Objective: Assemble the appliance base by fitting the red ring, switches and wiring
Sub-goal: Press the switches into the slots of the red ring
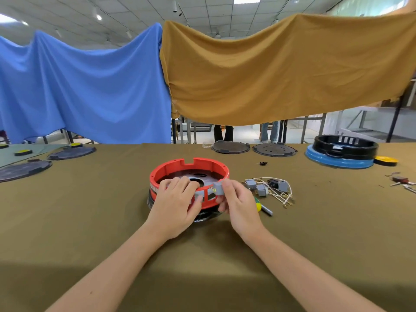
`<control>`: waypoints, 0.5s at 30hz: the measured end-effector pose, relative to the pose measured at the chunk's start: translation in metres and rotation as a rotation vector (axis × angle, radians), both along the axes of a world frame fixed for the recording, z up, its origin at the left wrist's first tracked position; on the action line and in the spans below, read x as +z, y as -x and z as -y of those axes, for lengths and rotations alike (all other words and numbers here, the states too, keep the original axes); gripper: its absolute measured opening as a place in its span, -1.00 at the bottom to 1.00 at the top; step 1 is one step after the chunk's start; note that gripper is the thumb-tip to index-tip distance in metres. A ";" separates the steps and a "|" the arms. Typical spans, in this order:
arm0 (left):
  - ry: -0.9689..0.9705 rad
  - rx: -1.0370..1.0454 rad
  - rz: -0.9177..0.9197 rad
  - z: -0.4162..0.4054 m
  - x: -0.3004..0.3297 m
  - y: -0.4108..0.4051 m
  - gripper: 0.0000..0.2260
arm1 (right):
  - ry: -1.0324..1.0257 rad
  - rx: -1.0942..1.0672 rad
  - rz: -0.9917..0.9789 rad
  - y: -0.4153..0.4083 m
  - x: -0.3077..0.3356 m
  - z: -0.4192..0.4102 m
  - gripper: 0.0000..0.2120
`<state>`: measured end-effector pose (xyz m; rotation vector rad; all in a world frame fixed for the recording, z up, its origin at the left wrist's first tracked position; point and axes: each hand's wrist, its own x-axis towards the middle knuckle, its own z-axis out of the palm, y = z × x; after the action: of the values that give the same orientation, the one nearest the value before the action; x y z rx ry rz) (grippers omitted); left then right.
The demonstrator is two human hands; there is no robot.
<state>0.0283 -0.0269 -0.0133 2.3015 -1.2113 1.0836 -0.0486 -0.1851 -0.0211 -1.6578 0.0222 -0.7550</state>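
The red ring [189,170] is sitting on a black base [203,216] near the middle of the olive tabletop [90,221]. The left hand [177,202] is resting over the ring's near rim, its fingers curling over the edge and gripping the wall. The right hand [236,199] is pinching a grey switch [218,189] between thumb and fingers, holding it against the near wall of the ring. Just right of the ring, spare grey switches with white wiring [270,188] are lying in a loose bundle. A screwdriver [264,209] is lying beside the right hand, partly hidden by it.
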 end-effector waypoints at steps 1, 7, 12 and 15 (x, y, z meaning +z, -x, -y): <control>0.019 0.002 -0.014 0.000 0.000 0.001 -0.75 | -0.003 -0.002 -0.016 0.000 -0.001 -0.001 -0.66; 0.028 -0.089 -0.007 0.000 -0.001 0.004 -0.65 | -0.029 0.000 -0.077 0.000 -0.001 0.002 -0.49; 0.030 -0.179 0.077 0.004 -0.002 0.003 -0.66 | 0.062 0.051 -0.119 0.002 0.002 -0.002 -0.47; 0.060 -0.196 0.069 0.004 -0.003 0.001 -0.70 | 0.047 0.094 -0.123 0.005 0.005 -0.003 -0.50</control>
<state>0.0272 -0.0312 -0.0160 2.0666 -1.3781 1.1194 -0.0536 -0.1820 -0.0165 -1.7354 0.0132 -0.5857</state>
